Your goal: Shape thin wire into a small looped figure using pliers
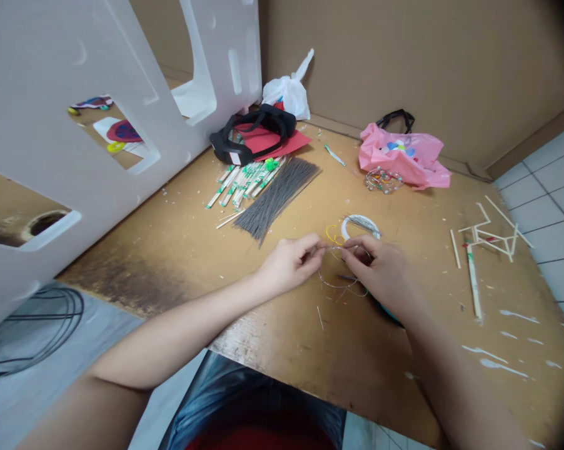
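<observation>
Brown board closed off the far side of a wooden table (169, 262), where we worked near the middle of the near edge. Our left hand (295, 259) pinched the thin wire loop (341, 286) between thumb and fingertips; our right hand (380, 269) pinched it just beside, leaving a short span between the two. The rest of the loop hung nearer us, low over the tabletop; whether it touched, we could not tell. A teal-edged tool (389, 314) lay mostly hidden under the right hand.

Just beyond our fingers sat a white ring (357, 217) and a yellow strand (332, 235); farther left lay a bundle of dark wires (277, 197).

We judged the loop very light, springy and easily kinked, its fine strand likely to slip or roll under a loose grip. Fingertip pinches close together on the far part of the loop seemed the best hold.
</observation>
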Demonstrator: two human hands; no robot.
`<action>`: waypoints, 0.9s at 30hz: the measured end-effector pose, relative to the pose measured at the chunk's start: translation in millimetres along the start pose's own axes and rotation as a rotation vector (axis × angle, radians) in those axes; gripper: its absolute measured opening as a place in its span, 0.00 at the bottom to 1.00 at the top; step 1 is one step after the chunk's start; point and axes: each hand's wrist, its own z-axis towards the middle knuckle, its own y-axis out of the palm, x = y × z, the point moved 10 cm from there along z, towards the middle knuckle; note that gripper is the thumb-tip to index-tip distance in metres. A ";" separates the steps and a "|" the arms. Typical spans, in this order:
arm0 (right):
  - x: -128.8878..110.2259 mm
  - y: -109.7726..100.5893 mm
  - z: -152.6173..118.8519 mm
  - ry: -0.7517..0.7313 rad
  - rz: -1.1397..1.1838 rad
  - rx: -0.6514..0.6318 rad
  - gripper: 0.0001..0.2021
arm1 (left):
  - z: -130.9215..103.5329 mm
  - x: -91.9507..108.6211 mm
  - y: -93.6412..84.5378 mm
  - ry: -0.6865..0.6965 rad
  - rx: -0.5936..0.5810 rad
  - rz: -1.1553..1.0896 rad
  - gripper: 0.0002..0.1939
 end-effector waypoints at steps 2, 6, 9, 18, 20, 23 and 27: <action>-0.4 -0.5 0.2 -0.002 0.003 0.008 0.07 | -0.2 0.2 1.0 0.000 -0.006 0.004 0.05; -3.1 2.6 -0.8 -0.014 0.008 0.002 0.07 | -0.7 2.1 1.7 0.023 0.000 0.061 0.05; -4.4 3.9 -2.6 0.012 -0.007 0.006 0.07 | -0.9 4.7 1.6 0.056 0.010 0.164 0.06; -13.9 5.9 -6.4 -0.020 -0.048 0.034 0.08 | -4.5 17.6 7.0 0.230 0.037 0.497 0.09; -14.5 6.3 -6.4 -0.025 -0.048 0.042 0.08 | -4.6 17.3 7.9 0.230 0.030 0.510 0.10; -14.6 5.9 -6.4 -0.025 -0.047 0.059 0.09 | -4.9 18.8 8.1 0.244 0.028 0.546 0.11; -15.8 7.0 -6.5 -0.044 -0.041 0.054 0.10 | -6.0 23.9 9.1 0.288 0.019 0.605 0.11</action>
